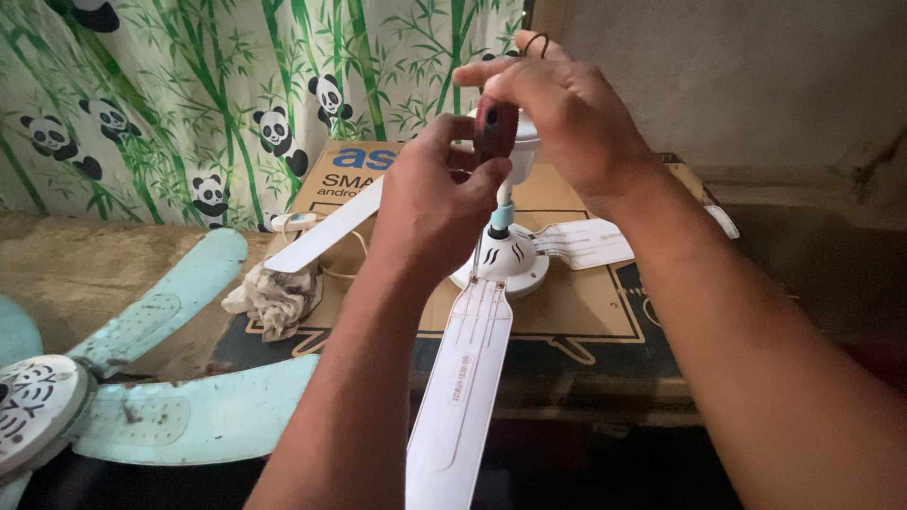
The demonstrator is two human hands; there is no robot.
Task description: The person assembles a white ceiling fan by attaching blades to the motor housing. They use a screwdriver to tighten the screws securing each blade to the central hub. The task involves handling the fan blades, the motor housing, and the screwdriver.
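Note:
A white ceiling fan (501,260) stands on a flattened cardboard box (576,302), one long blade (463,378) pointing toward me. Above its hub rises a short rod with a pale blue collar (502,217) and a white cup at the top. My right hand (567,113) grips a dark red tool handle (494,127) over that cup. My left hand (430,203) pinches the lower part of the handle beside the rod. A small wire hook (536,42) sticks up behind my right hand. The tool's tip is hidden.
A second fan with pale blue blades (179,416) lies at the lower left. A crumpled cloth (274,300) sits by the box's left edge. A panda-and-bamboo curtain (189,94) hangs behind, and a bare grey wall (737,76) fills the right.

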